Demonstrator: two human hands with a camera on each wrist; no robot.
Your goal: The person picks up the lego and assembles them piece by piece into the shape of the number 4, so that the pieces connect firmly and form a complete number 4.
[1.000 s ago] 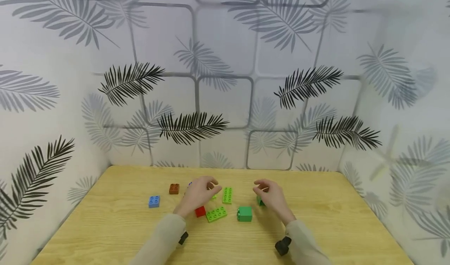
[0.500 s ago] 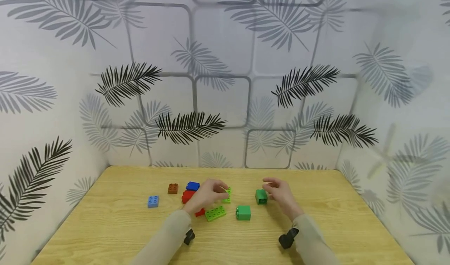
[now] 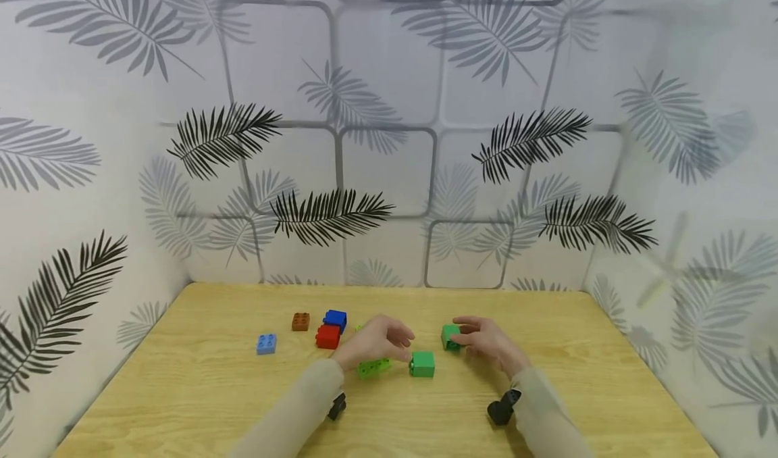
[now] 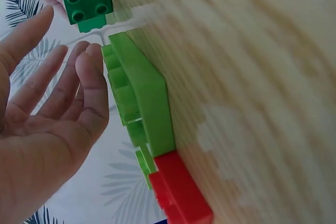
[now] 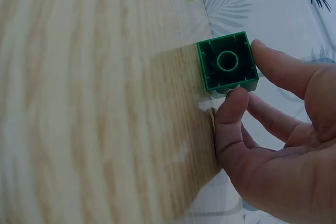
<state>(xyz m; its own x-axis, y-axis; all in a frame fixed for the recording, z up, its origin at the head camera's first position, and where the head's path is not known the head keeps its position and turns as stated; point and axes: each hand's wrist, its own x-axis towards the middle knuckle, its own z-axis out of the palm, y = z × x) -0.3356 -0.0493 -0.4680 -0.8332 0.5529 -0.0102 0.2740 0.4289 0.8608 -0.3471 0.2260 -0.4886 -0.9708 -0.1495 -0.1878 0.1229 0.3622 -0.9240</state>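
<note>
My left hand (image 3: 377, 343) is held with fingers apart and loosely bent over the lime green bricks. Its thumb tip is close to the near green brick (image 3: 422, 364), whose studs point left. I cannot tell whether they touch. In the left wrist view, a long lime green brick (image 4: 142, 87) lies beside the fingers, nothing between them. My right hand (image 3: 491, 343) is at the far green brick (image 3: 450, 337). In the right wrist view, that brick's hollow underside (image 5: 227, 61) faces the camera. A fingertip and thumb tip are at two of its sides, without a visible firm grip.
On the wooden table (image 3: 243, 404), a red brick (image 3: 328, 337) and dark blue brick (image 3: 335, 319) lie left of my left hand. Farther left are a brown brick (image 3: 300, 321) and light blue brick (image 3: 266, 344). Leaf-patterned walls (image 3: 389, 174) stand around the table's back and sides.
My left hand has moved right, away from the red and blue bricks, towards the near green brick. My right hand first drew back right from the far green brick, then came down to its side.
</note>
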